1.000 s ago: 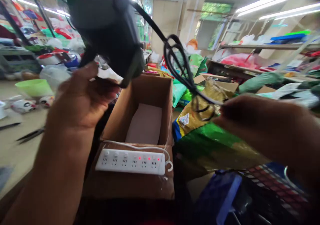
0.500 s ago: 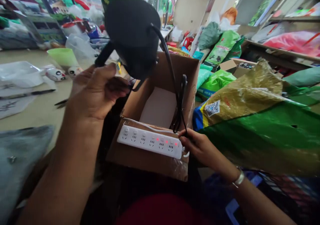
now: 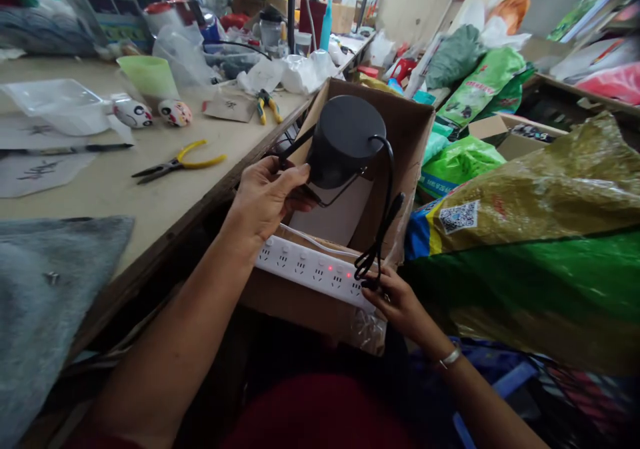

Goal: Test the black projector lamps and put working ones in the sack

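Note:
My left hand [image 3: 267,196] is closed on the wire bracket of a round black lamp-like device [image 3: 345,139], holding it above an open cardboard box [image 3: 415,136]. A black cord [image 3: 385,222] hangs from the device down to my right hand [image 3: 395,299], which pinches the cord's plug end against a white power strip [image 3: 313,272]. The strip lies on the box's front flap and shows red lights near its right end.
A workbench [image 3: 125,189] on the left carries yellow-handled pliers [image 3: 175,164], two painted egg-shaped toys [image 3: 153,112], a green tub [image 3: 147,74] and plastic bags. A large green and yellow sack [image 3: 530,236] lies on the right. Grey fabric [image 3: 45,289] covers the near bench corner.
The view has tilted down. My left hand has lowered the black device toward the box. My right hand stays with the plug at the strip's right end.

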A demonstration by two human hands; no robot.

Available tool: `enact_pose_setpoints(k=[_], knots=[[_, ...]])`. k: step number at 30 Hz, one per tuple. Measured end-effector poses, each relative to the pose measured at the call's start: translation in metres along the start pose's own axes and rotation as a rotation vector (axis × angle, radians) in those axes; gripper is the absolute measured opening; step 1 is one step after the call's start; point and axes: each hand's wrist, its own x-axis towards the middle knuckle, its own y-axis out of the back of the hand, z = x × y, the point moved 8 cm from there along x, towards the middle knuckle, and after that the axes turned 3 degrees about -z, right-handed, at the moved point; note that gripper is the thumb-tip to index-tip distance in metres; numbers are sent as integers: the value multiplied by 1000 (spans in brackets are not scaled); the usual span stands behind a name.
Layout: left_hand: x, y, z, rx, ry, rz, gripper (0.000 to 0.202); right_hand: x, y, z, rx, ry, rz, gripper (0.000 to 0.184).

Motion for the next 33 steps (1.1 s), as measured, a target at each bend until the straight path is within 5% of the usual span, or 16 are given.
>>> enact_pose_setpoints(k=[9, 23, 33], knots=[[-8, 4, -34, -16, 87, -9, 30, -1, -1, 6, 4, -5, 79, 12], [1, 17, -86, -69, 192, -25, 40, -5, -23, -13, -95, 222, 66, 23], [15, 18, -118, -109, 225, -80, 45, -10, -31, 4, -54, 87, 83, 19]])
